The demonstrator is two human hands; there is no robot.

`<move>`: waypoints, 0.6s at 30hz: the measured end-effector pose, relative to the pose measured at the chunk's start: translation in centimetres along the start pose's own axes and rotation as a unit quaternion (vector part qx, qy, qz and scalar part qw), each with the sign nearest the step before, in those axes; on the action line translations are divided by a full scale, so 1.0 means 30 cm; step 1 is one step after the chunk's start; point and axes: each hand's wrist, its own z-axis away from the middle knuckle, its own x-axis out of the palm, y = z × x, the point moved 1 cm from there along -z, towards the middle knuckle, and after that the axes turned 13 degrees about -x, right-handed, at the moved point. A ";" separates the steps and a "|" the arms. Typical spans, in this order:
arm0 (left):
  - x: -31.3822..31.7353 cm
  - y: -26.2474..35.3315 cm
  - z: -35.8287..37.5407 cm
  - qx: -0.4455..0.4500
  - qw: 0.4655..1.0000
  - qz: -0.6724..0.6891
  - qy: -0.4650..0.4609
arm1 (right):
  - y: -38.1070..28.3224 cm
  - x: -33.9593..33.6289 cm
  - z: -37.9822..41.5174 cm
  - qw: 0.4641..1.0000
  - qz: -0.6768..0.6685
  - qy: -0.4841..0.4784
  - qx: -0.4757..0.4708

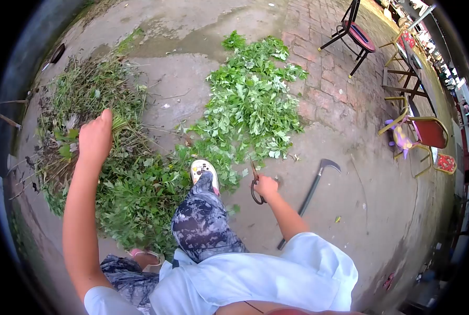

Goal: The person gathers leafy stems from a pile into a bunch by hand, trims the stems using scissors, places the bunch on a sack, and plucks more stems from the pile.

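Observation:
My left hand (96, 137) is closed in a fist over the pile of stalks and weeds (95, 86). Pale green plant stems (120, 123) stick out beside its fingers, apparently gripped in it. In my right hand (266, 186) is a pair of dark scissors (255, 179), the blades pointing away from me, low over the concrete. Cut green leaves (253, 100) lie spread ahead, between my hands. A leafy heap of uncut-looking plants (140, 197) lies nearer, to the left of my shoe (205, 173).
A sickle (318, 181) with a long dark handle lies on the concrete right of my right hand. Farther right stand a dark chair (358, 37), a red-backed chair (428, 132) and a purple-and-yellow toy (401, 137). Brick paving (318, 79) runs along the back.

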 end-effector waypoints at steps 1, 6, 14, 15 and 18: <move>0.039 -0.098 0.069 -0.022 1.000 -0.004 0.005 | 0.007 0.099 0.016 1.000 -0.005 -0.024 0.016; 0.170 -0.500 0.517 -0.170 0.982 -0.061 -0.052 | -0.001 0.350 0.054 0.994 -0.019 -0.104 0.019; 0.079 -0.695 1.471 -0.422 0.889 -0.091 -0.152 | -0.043 0.462 -0.027 0.995 0.031 -0.095 -0.002; 0.085 -0.709 1.572 -0.438 0.879 -0.089 -0.165 | -0.067 0.457 -0.040 0.994 0.042 -0.099 -0.012; 0.094 -0.675 1.913 -0.504 0.840 -0.076 -0.185 | -0.053 0.397 -0.070 0.995 0.045 -0.090 -0.011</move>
